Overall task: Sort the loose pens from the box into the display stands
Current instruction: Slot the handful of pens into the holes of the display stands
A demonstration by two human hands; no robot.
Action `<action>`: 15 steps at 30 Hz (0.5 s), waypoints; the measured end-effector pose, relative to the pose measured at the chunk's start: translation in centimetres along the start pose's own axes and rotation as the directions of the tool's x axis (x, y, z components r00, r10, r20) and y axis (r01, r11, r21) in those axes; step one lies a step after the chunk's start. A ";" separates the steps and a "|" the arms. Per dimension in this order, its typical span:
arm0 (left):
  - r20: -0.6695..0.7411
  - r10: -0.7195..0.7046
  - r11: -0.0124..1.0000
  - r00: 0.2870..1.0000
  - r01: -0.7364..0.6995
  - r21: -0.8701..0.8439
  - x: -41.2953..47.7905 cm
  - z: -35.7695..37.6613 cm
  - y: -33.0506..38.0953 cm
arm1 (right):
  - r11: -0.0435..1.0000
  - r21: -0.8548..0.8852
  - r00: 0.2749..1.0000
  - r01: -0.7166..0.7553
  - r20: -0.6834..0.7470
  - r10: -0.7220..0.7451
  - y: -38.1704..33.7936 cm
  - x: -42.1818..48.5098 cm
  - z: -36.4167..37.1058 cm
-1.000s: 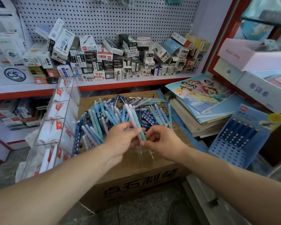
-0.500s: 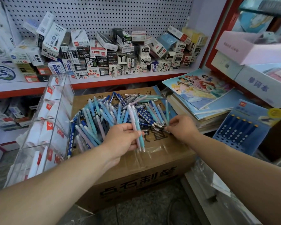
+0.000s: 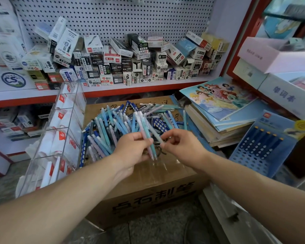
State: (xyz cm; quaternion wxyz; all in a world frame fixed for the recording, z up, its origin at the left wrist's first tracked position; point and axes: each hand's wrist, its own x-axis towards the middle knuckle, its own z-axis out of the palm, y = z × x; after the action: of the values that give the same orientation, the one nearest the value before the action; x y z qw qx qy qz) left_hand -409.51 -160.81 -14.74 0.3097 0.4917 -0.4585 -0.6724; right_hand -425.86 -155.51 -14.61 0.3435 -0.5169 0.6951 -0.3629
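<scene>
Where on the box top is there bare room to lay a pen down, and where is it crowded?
Bare: the taped near strip of the cardboard box, between the pen pile and its front edge; also the far left corner beside the clear stand. Crowded: the middle.

One cardboard box (image 3: 148, 196) carries a heap of loose pens (image 3: 109, 127), too many to count. The left grip (image 3: 132, 150) holds two pens (image 3: 143, 124), one pink and one teal; the right grip (image 3: 181, 147) pinches one pale pen (image 3: 157, 137). Two display stands: one clear stand (image 3: 72, 124) with four tiers, one blue stand (image 3: 259, 155) showing five dark pens (image 3: 264, 141). One stack of notebooks (image 3: 218, 120)
</scene>
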 end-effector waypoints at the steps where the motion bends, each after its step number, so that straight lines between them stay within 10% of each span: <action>1: -0.005 -0.003 1.000 1.000 0.003 -0.012 0.1 -0.1 -0.1 | 1.000 -0.008 1.000 0.019 0.018 -0.018 -0.1 -0.1 0.4; 15: -0.036 0.054 0.998 0.998 -0.053 0.043 0.7 -0.8 -0.6 | 0.997 -0.025 0.995 0.069 0.068 -0.067 0.6 1.5 0.6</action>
State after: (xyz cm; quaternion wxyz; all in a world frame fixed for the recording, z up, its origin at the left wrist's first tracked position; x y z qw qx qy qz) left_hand -408.93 -161.44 -15.62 0.3257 0.4980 -0.4798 -0.6447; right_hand -425.95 -156.89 -15.57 0.3470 -0.5568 0.6699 -0.3476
